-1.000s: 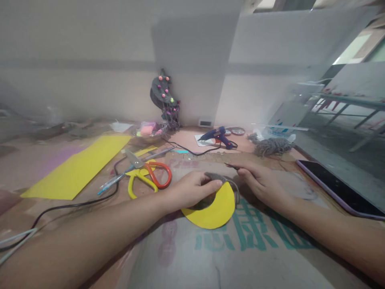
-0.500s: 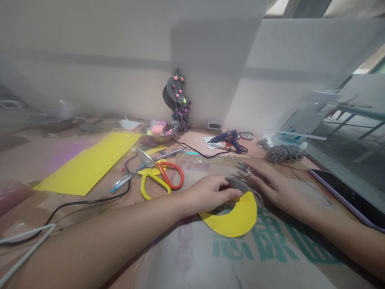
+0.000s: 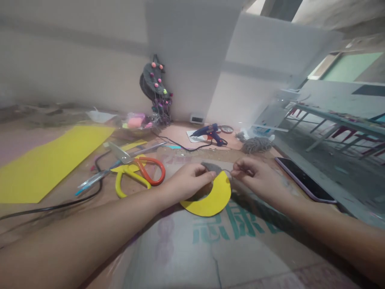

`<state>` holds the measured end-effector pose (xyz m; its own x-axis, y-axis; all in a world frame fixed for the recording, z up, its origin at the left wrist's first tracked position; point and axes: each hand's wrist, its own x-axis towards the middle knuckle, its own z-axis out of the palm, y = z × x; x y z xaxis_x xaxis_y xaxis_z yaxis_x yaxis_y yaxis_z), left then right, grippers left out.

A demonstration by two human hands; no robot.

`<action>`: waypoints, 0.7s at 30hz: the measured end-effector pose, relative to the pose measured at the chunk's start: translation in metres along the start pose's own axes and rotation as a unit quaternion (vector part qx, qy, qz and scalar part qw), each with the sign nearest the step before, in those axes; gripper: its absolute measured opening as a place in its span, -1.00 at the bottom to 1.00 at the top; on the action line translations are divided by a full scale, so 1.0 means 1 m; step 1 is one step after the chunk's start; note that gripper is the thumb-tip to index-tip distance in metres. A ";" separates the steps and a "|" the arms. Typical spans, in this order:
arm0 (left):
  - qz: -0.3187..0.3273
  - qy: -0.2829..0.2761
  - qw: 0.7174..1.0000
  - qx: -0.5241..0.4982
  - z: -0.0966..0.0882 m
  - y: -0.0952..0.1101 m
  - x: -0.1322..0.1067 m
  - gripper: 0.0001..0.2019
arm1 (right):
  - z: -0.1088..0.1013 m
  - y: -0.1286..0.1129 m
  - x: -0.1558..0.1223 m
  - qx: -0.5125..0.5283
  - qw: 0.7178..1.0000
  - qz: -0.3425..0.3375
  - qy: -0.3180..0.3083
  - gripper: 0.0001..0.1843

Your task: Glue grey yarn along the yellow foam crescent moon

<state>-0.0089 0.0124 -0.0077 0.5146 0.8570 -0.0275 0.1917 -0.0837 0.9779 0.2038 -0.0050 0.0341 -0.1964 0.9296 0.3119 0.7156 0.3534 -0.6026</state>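
A yellow crescent-shaped cutout [image 3: 212, 202] is held over the board, its upper end wrapped in grey yarn [image 3: 212, 167]. My left hand [image 3: 192, 180] is closed on it, thumb on the front near the wrapped part. Just to the right, my right hand [image 3: 255, 172] is pinched, with a thin strand of the grey yarn running from the crescent to its fingertips. The inner curve of the crescent is partly covered by my left hand.
Scissors [image 3: 156, 176] with red and yellow handles lie left, near a yellow sheet [image 3: 60, 160]. Behind are a glue gun [image 3: 207, 131], a bowl of clay-like pieces [image 3: 138, 122], a decorated grey crescent [image 3: 155, 80] and a yarn bundle [image 3: 257, 145]. A phone [image 3: 303, 178] lies right.
My right hand has gone from spread fingers beside the crescent to a pinch on the yarn strand. My left hand keeps its hold on the crescent. The camera view has turned right.
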 end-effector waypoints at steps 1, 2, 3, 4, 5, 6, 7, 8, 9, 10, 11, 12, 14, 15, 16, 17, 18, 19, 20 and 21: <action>-0.004 0.013 1.000 -0.006 0.000 0.000 0.001 -0.60 | 0.003 -0.001 -0.002 0.017 0.999 0.011 -0.030 -0.79; -0.009 0.024 1.000 -0.014 0.000 -0.001 0.001 -0.60 | 0.005 -0.001 -0.002 0.036 0.997 0.019 -0.061 -0.81; -0.012 0.032 0.999 -0.021 -0.001 -0.001 0.002 -0.61 | 0.008 -0.001 -0.001 0.058 0.994 0.029 -0.088 -0.80; -0.014 0.035 0.999 -0.028 -0.001 0.000 0.002 -0.61 | 0.010 0.000 0.000 0.086 0.989 0.042 -0.111 -0.78; -0.013 0.036 0.999 -0.037 -0.001 0.000 0.002 -0.61 | 0.013 0.001 0.001 0.119 0.983 0.058 -0.127 -0.76; -0.010 0.032 0.998 -0.052 0.000 0.000 0.002 -0.61 | 0.016 0.003 0.003 0.158 0.975 0.076 -0.137 -0.73; -0.002 0.027 0.997 -0.072 0.000 0.001 0.001 -0.60 | 0.019 0.005 0.003 0.198 0.965 0.093 -0.145 -0.71; 0.008 0.021 0.995 -0.098 0.000 0.002 0.001 -0.58 | 0.021 0.006 0.003 0.236 0.954 0.107 -0.150 -0.69; 0.018 0.016 0.992 -0.126 0.001 0.002 0.001 -0.57 | 0.023 0.008 0.003 0.267 0.944 0.115 -0.155 -0.67; 0.025 0.015 0.989 -0.144 0.001 0.003 0.000 -0.56 | 0.025 0.009 0.001 0.286 0.937 0.119 -0.159 -0.66; 0.028 0.015 0.987 -0.154 0.001 0.003 0.000 -0.57 | 0.026 0.010 0.000 0.295 0.934 0.119 -0.162 -0.65; 0.029 0.018 0.987 -0.155 0.001 0.003 0.000 -0.59 | 0.026 0.011 -0.002 0.297 0.933 0.116 -0.165 -0.64; 0.025 0.029 0.989 -0.145 0.001 0.004 0.000 -0.63 | 0.026 0.011 -0.004 0.288 0.937 0.109 -0.166 -0.63; 0.021 0.032 0.989 -0.140 0.000 0.005 0.000 -0.65 | 0.025 0.011 -0.005 0.283 0.939 0.105 -0.167 -0.62; 0.016 0.033 0.990 -0.136 0.000 0.005 0.000 -0.66 | 0.025 0.011 -0.006 0.278 0.940 0.103 -0.170 -0.62; 0.011 0.034 0.991 -0.133 0.000 0.006 0.000 -0.67 | 0.024 0.011 -0.007 0.274 0.940 0.101 -0.174 -0.62; 0.006 0.034 0.991 -0.129 -0.001 0.006 -0.001 -0.68 | 0.024 0.011 -0.007 0.272 0.941 0.099 -0.178 -0.63; 0.003 0.033 0.992 -0.125 -0.001 0.007 -0.001 -0.68 | 0.024 0.010 -0.007 0.271 0.941 0.095 -0.180 -0.63; 0.002 0.033 0.992 -0.119 -0.001 0.007 -0.001 -0.68 | 0.024 0.010 -0.007 0.270 0.942 0.091 -0.181 -0.63; 0.005 0.032 0.993 -0.111 -0.002 0.007 -0.001 -0.68 | 0.025 0.010 -0.007 0.268 0.942 0.087 -0.180 -0.64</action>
<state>-0.0094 0.0121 -0.0004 0.4594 0.8882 -0.0109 -0.0055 0.0151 0.9999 0.1957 -0.0056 0.0078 -0.3915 0.9194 -0.0369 0.3346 0.1049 -0.9365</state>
